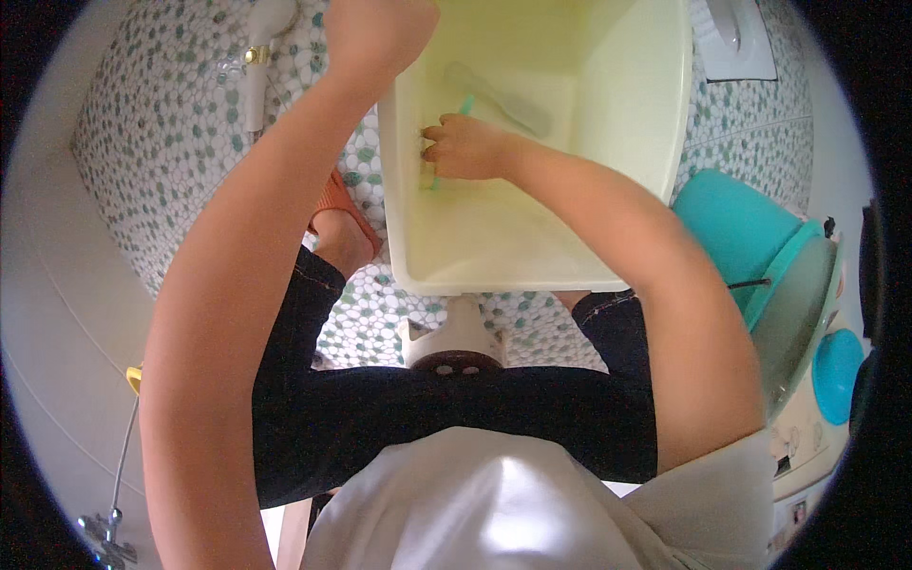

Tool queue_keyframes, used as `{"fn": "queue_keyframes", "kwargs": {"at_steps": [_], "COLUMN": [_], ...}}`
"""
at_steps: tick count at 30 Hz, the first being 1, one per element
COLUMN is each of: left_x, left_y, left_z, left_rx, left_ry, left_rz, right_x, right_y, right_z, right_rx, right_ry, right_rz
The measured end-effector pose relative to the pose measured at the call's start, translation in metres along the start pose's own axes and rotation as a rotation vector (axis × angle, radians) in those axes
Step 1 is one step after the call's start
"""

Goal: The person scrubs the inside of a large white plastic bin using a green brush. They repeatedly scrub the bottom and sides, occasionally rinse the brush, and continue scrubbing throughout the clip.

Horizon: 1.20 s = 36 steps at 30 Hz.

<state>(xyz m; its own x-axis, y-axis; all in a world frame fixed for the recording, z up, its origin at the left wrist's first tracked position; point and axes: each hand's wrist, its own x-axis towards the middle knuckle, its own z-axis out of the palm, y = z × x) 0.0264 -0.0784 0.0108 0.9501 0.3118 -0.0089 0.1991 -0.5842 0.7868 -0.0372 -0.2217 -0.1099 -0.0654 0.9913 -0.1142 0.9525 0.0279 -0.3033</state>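
Observation:
A large pale plastic tub [536, 276] with yellowish water stands before me. Inside it, near the left wall, my right hand [470, 147] is closed around a slim green-edged object [467, 105], whose ends show on either side of my fingers. Most of that object is covered by the hand. A blurred grey elongated shape [499, 100] appears lower in the water; I cannot tell what it is. At the top of the picture, my left hand [385, 32] is over the tub's left rim. Its fingers are hidden, so its grip is unclear.
Left of the tub, a white hand shower [256, 89] lies on the pebble-patterned floor [178, 128]. At right are a teal bucket [737, 221], a teal-rimmed basin [794, 313] and a small blue bowl [838, 376]. A white fixture [737, 60] is at the upper right.

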Motion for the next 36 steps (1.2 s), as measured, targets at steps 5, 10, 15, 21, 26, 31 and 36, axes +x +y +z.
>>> {"fn": "queue_keyframes", "kwargs": {"at_steps": [5,10,15,21,26,31,36], "left_x": [0.000,0.003,0.002,0.005,0.004,0.000,0.001], "left_y": [-0.012,-0.022,-0.011,-0.011,-0.004,0.004,0.000], "left_z": [0.008,0.006,0.005,0.003,0.003,-0.001,0.002], "left_rx": [0.151,0.143,0.068,0.074,0.102,0.045,0.081], "left_ry": [0.083,0.070,0.007,0.036,0.014,-0.001,0.028], "left_rz": [-0.003,0.019,-0.026,-0.006,-0.048,-0.056,-0.045], "right_x": [0.005,-0.003,0.016,-0.006,0.007,0.018,0.006], "right_y": [0.009,0.005,0.014,-0.003,-0.004,0.007,0.013], "right_z": [0.007,0.021,0.021,0.021,0.016,0.009,0.023], "right_rx": [0.012,0.235,0.099,0.588,0.147,0.252,1.321], "right_ry": [-0.127,-0.204,0.069,-0.178,-0.126,-0.069,-0.836], "right_rz": [-0.005,0.302,-0.039,0.528,0.135,0.190,0.757]}}
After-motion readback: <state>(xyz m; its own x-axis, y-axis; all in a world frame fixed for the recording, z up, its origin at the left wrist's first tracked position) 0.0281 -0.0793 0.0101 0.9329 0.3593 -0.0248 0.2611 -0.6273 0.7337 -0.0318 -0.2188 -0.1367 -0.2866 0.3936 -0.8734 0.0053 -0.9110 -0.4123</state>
